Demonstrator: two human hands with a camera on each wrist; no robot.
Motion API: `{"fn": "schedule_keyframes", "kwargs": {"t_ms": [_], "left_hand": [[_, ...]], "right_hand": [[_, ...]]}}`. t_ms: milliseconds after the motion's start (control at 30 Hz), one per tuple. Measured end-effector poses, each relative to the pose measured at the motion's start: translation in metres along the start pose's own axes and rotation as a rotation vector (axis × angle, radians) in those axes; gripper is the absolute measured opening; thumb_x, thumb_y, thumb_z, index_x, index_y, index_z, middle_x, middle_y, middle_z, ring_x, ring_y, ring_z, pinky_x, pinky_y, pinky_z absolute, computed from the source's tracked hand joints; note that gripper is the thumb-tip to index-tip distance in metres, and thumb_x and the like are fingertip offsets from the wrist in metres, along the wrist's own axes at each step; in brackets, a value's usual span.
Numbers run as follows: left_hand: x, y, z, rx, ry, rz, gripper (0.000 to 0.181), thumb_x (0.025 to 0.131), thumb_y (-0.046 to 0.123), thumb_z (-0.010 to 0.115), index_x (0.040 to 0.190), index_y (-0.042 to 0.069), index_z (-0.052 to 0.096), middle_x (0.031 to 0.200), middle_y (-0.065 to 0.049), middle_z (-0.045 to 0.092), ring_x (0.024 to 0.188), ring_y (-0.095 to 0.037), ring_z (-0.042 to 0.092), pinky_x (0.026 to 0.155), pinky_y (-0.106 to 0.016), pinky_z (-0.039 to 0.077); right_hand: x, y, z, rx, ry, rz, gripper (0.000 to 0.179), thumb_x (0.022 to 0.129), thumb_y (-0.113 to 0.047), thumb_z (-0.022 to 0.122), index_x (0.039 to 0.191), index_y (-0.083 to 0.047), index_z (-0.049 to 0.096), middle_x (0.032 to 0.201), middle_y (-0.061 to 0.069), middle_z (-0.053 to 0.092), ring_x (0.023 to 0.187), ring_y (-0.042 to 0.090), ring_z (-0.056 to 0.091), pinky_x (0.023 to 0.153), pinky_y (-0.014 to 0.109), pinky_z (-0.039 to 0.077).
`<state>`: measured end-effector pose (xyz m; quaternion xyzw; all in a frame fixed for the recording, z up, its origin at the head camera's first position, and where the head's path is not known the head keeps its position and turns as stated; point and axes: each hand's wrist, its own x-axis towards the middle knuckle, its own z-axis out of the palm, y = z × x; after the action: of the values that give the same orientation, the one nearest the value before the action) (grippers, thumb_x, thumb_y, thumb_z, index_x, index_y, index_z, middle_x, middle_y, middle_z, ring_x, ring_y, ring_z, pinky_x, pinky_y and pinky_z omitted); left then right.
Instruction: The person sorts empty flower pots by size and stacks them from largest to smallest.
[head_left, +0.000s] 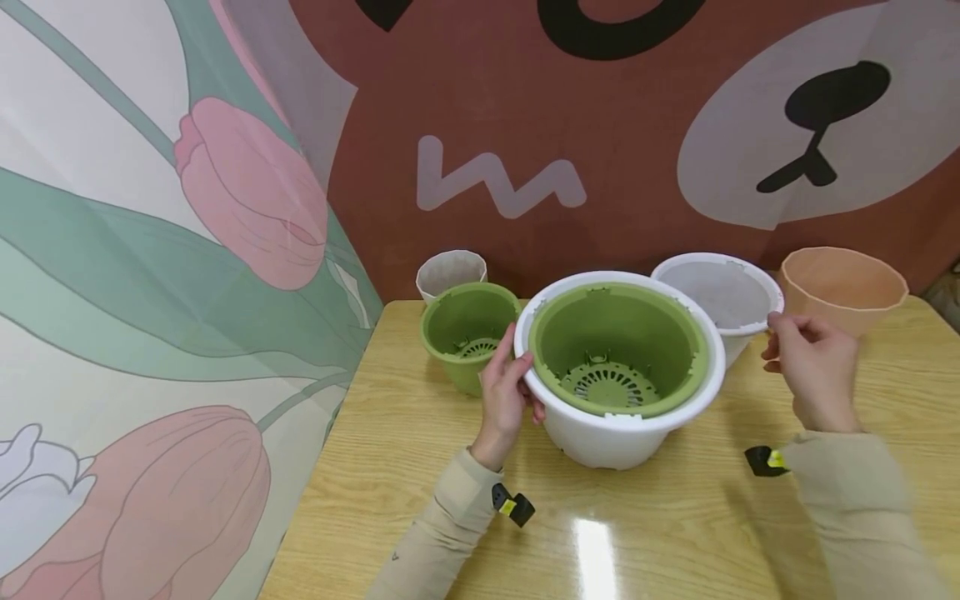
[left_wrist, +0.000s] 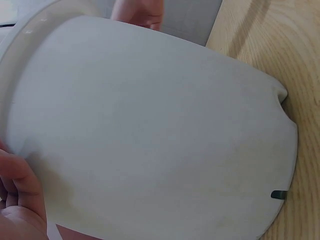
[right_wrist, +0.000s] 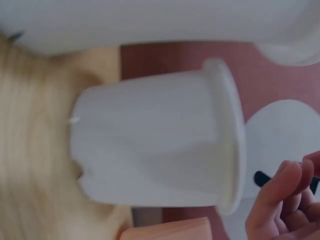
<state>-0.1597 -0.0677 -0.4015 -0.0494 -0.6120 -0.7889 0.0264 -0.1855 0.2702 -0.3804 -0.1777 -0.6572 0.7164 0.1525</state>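
Observation:
A large white flower pot (head_left: pixel 606 444) with a green inner pot (head_left: pixel 611 333) nested inside stands mid-table, its underside right at the wood in the left wrist view. My left hand (head_left: pixel 502 400) grips its rim on the left side, thumb near the rim's top edge. My right hand (head_left: pixel 817 362) is beside the rim of a smaller white pot (right_wrist: pixel 155 142), overlapping that rim in the head view. In the right wrist view, a gap shows between this rim and the loosely bent fingers, with thumb and index tips close together and nothing held.
A smaller green pot (head_left: pixel 461 354) stands left of the large one, with a small whitish pot (head_left: pixel 452 275) behind it. An orange pot (head_left: pixel 843 283) is at the back right. The wooden table (head_left: pixel 420 433) meets a printed backdrop (head_left: pixel 510 108) behind the pots.

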Motion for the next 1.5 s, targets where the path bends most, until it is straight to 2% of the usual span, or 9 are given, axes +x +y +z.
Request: {"fn": "schedule_keyframes", "kwargs": {"t_ms": [133, 333, 567, 767, 1033, 1300, 1500], "left_hand": [[0.000, 0.000, 0.000, 0.004, 0.005, 0.001, 0.058, 0.098, 0.019, 0.044, 0.153, 0.017, 0.025, 0.050, 0.002, 0.060, 0.031, -0.005, 0.049, 0.030, -0.022, 0.040], [0.000, -0.001, -0.001, 0.003, 0.006, 0.000, 0.060, 0.097, 0.018, 0.044, 0.153, 0.017, 0.025, 0.050, 0.003, 0.060, 0.032, -0.005, 0.049, 0.030, -0.021, 0.040], [0.000, -0.001, 0.000, -0.009, 0.008, -0.004, 0.060, 0.097, 0.019, 0.045, 0.153, 0.016, 0.024, 0.052, 0.002, 0.061, 0.032, -0.005, 0.049, 0.030, -0.021, 0.040], [0.000, -0.001, 0.000, -0.002, 0.008, 0.000, 0.058, 0.098, 0.019, 0.044, 0.153, 0.016, 0.025, 0.051, 0.002, 0.060, 0.032, -0.005, 0.049, 0.030, -0.022, 0.040], [0.000, -0.002, 0.000, 0.005, 0.001, 0.008, 0.057, 0.099, 0.020, 0.044, 0.153, 0.016, 0.025, 0.051, 0.003, 0.060, 0.032, -0.005, 0.049, 0.030, -0.021, 0.040], [-0.001, -0.001, 0.001, 0.011, 0.006, 0.011, 0.058, 0.098, 0.020, 0.044, 0.153, 0.017, 0.025, 0.052, 0.002, 0.061, 0.032, -0.005, 0.049, 0.030, -0.021, 0.040], [-0.001, -0.001, 0.000, 0.010, 0.002, 0.017, 0.057, 0.098, 0.020, 0.043, 0.153, 0.017, 0.026, 0.051, 0.003, 0.060, 0.032, -0.005, 0.049, 0.030, -0.021, 0.040]], "right_hand": [[0.006, 0.011, -0.001, 0.022, -0.021, 0.074, 0.020, 0.090, -0.022, 0.065, 0.072, -0.014, 0.064, 0.058, -0.006, 0.057, 0.047, 0.004, 0.057, 0.042, 0.018, 0.051], [0.013, 0.025, -0.002, 0.122, -0.100, 0.213, 0.026, 0.088, -0.032, 0.069, 0.072, -0.012, 0.062, 0.060, -0.004, 0.056, 0.048, 0.009, 0.057, 0.044, 0.022, 0.053], [0.018, 0.029, 0.002, 0.115, -0.126, 0.297, 0.030, 0.087, -0.039, 0.069, 0.080, -0.012, 0.058, 0.058, -0.004, 0.058, 0.050, 0.009, 0.057, 0.046, 0.023, 0.054], [0.020, 0.033, 0.004, 0.135, -0.128, 0.307, 0.032, 0.086, -0.038, 0.070, 0.083, -0.010, 0.056, 0.057, -0.003, 0.059, 0.050, 0.009, 0.057, 0.047, 0.023, 0.054], [0.021, 0.036, 0.007, 0.225, -0.119, 0.312, 0.029, 0.086, -0.034, 0.072, 0.085, -0.009, 0.057, 0.060, -0.002, 0.059, 0.051, 0.010, 0.058, 0.048, 0.022, 0.055], [0.021, 0.037, 0.010, 0.268, -0.098, 0.297, 0.026, 0.087, -0.028, 0.071, 0.087, -0.007, 0.055, 0.063, -0.002, 0.059, 0.053, 0.010, 0.060, 0.051, 0.022, 0.056], [0.023, 0.040, 0.011, 0.382, -0.127, 0.268, 0.019, 0.088, -0.018, 0.069, 0.086, -0.005, 0.055, 0.065, 0.001, 0.063, 0.056, 0.011, 0.064, 0.057, 0.023, 0.059]]}}
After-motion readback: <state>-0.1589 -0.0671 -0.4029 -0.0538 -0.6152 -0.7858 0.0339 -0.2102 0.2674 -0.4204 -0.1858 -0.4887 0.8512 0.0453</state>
